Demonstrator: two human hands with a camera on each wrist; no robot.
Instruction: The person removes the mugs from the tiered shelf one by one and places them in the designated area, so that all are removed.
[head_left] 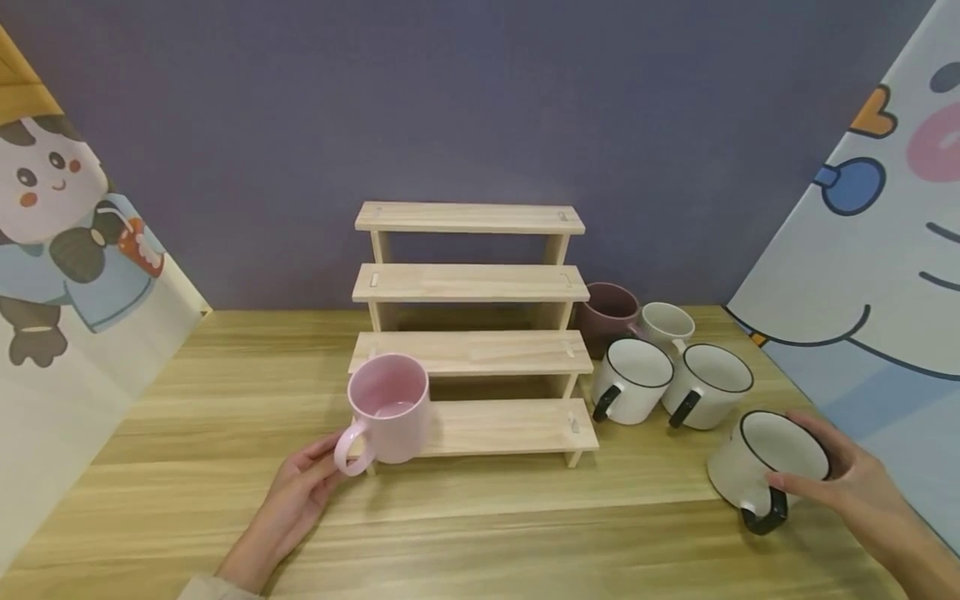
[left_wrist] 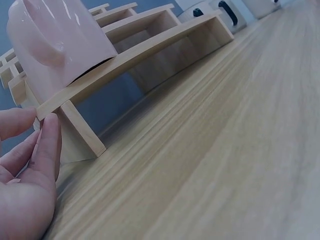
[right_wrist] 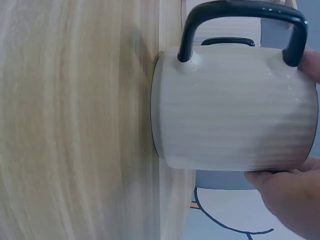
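A pink mug (head_left: 390,421) stands on the lowest board of a wooden step shelf (head_left: 510,425), at its left end, with its handle toward the front left. My left hand (head_left: 300,492) is beside that handle. The left wrist view shows its thumb and fingers (left_wrist: 49,145) pinching the left corner of the lowest board, below the pink mug. At the right, my right hand (head_left: 851,475) grips a white mug (head_left: 738,467) with a black rim and black handle. Its thumb lies near the top of the handle, its other fingers around the far side.
Right of the shelf stand two more white mugs with black handles, one nearer the shelf (head_left: 633,387) and one further right (head_left: 708,392). Behind them are a dark maroon mug (head_left: 603,321) and a plain whitish mug (head_left: 666,327). Cartoon-printed panels (head_left: 847,275) flank the wooden table (head_left: 480,542).
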